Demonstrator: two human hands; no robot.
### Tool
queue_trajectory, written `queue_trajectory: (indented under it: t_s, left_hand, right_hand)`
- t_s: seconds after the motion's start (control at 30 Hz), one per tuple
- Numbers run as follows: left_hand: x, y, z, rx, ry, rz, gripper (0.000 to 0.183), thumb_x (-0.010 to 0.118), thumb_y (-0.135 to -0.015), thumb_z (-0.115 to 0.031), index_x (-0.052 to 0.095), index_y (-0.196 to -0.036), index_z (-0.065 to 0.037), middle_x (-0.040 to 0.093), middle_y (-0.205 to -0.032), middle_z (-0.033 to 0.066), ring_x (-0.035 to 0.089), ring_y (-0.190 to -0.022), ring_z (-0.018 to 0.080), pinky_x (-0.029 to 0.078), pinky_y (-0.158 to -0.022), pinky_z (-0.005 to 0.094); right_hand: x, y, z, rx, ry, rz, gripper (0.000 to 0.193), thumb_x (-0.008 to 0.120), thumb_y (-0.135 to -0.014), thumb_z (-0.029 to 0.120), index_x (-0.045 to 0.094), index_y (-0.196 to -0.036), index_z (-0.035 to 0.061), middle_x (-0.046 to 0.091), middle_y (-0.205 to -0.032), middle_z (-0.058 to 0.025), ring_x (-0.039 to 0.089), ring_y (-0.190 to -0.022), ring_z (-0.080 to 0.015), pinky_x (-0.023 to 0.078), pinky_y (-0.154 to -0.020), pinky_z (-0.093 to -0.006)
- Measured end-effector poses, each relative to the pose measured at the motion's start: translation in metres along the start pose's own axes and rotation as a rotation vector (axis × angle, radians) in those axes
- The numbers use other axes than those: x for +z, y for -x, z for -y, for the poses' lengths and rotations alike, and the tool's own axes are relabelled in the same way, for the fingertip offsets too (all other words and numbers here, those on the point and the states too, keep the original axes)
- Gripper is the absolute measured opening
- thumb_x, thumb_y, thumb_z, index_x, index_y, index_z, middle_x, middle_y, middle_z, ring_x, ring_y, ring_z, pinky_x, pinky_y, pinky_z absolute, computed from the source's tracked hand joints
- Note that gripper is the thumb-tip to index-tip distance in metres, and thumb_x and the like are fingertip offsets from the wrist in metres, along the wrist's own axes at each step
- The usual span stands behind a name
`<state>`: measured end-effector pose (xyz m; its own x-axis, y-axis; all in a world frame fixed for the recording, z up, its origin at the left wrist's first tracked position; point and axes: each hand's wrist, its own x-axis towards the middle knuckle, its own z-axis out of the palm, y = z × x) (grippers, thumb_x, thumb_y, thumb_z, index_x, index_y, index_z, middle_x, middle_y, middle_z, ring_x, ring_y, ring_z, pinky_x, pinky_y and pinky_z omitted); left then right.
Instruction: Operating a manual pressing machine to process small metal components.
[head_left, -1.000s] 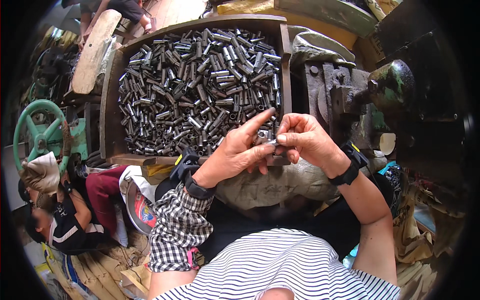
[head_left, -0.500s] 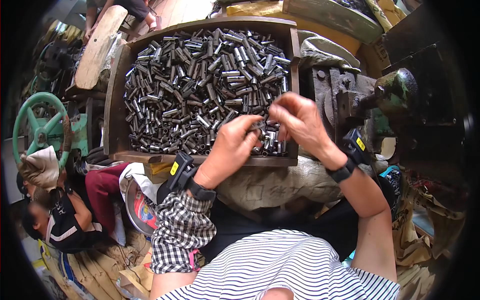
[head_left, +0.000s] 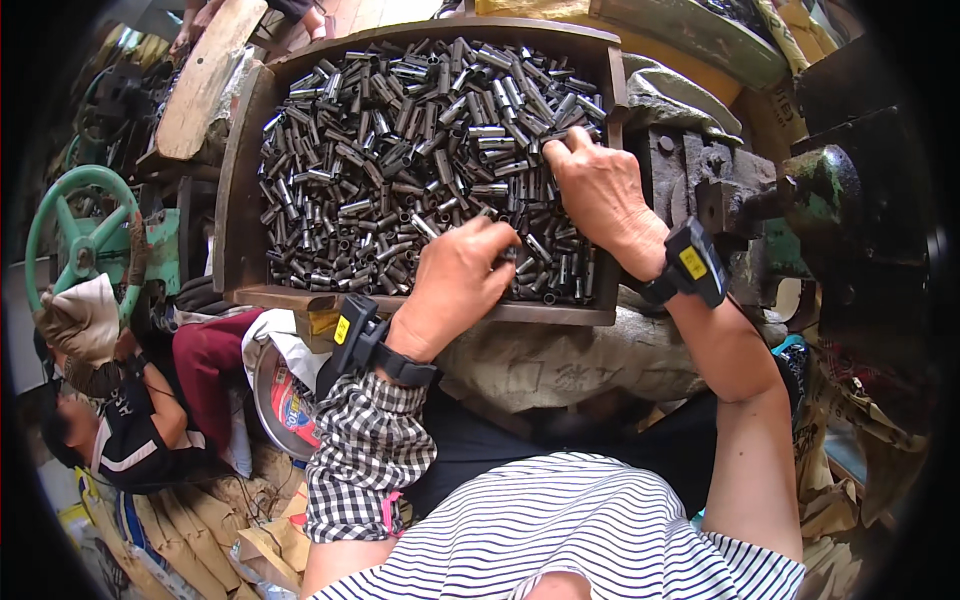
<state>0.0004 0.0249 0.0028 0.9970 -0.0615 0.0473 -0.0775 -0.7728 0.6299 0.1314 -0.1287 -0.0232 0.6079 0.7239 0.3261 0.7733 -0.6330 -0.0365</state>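
Across the lap sits a wooden tray point(head_left: 245, 190), heaped with short dark metal tubes point(head_left: 400, 150) lying every way; both hands are down in the near right part of the heap. Left hand point(head_left: 455, 285) lies palm down at the near rim, fingers curled into the tubes; the fingertips are buried, so I cannot tell whether they have closed on one. Right hand point(head_left: 595, 190) is further in, against the right wall, fingers bent and spread over the pile, thumb pressing at the top; whether it grips anything cannot be told either. Each wrist carries a black band with a small yellow-marked block; the left forearm wears a checked sleeve point(head_left: 370, 455). Sacking point(head_left: 600, 355) hangs under the tray's near edge; a dark iron machine point(head_left: 800, 190) stands just right of it; a green handwheel point(head_left: 75, 235) is well off to the left, with another person point(head_left: 130, 420) crouched low beside it. By my reading the step in hand is picking through the heap, gathering tubes from the near corner. The next move would call for closing the fingers on a few tubes lying alike and lifting them clear without dragging the tangled neighbours over the low front rim.
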Motion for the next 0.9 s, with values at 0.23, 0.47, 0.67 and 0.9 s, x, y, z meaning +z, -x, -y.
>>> queue_trajectory:
  t_s: [0.23, 0.47, 0.67, 0.9]
  left_hand:
    - [0.02, -0.006, -0.006, 0.054, -0.353, 0.114, 0.015, 0.068, -0.075, -0.017, 0.06, -0.077, -0.005, 0.056, -0.074, 0.0105, 0.06, -0.07, 0.0298, 0.048, -0.061, 0.04]
    - [0.034, -0.015, -0.009, 0.044, -0.478, 0.148, 0.014, 0.065, -0.072, -0.011, 0.056, -0.078, -0.003, 0.059, -0.077, 0.012, 0.062, -0.072, 0.0292, 0.05, -0.063, 0.0416]
    - [0.029, -0.016, -0.014, 0.025, -0.327, 0.14, 0.016, 0.063, -0.075, -0.011, 0.052, -0.083, -0.001, 0.058, -0.077, 0.0147, 0.06, -0.073, 0.0331, 0.049, -0.063, 0.0422]
    - [0.022, -0.016, -0.011, -0.133, 0.242, 0.094, 0.018, 0.059, -0.088, -0.012, 0.05, -0.097, 0.0, 0.058, -0.071, 0.0101, 0.063, -0.06, 0.0197, 0.047, -0.051, 0.0304]
  right_hand:
    - [-0.027, 0.024, 0.007, 0.139, -0.64, -0.099, 0.019, 0.064, -0.071, 0.006, 0.055, -0.087, 0.0032, 0.058, -0.085, -0.0143, 0.061, -0.069, -0.0364, 0.049, -0.063, -0.0397]
    - [-0.053, 0.07, 0.009, 0.122, -0.797, -0.043, 0.028, 0.068, -0.071, 0.005, 0.053, -0.094, -0.0004, 0.061, -0.076, -0.0151, 0.062, -0.067, -0.0327, 0.05, -0.06, -0.0363]
    - [-0.057, 0.086, 0.009, 0.536, -1.253, 0.202, 0.031, 0.061, -0.074, -0.001, 0.05, -0.102, -0.0035, 0.057, -0.074, -0.0068, 0.056, -0.064, -0.006, 0.046, -0.055, -0.0222]
    - [-0.051, 0.085, 0.006, 0.611, -1.523, 0.135, 0.015, 0.057, -0.08, 0.001, 0.054, -0.094, -0.0049, 0.058, -0.072, -0.0032, 0.054, -0.059, -0.0052, 0.046, -0.054, -0.0212]
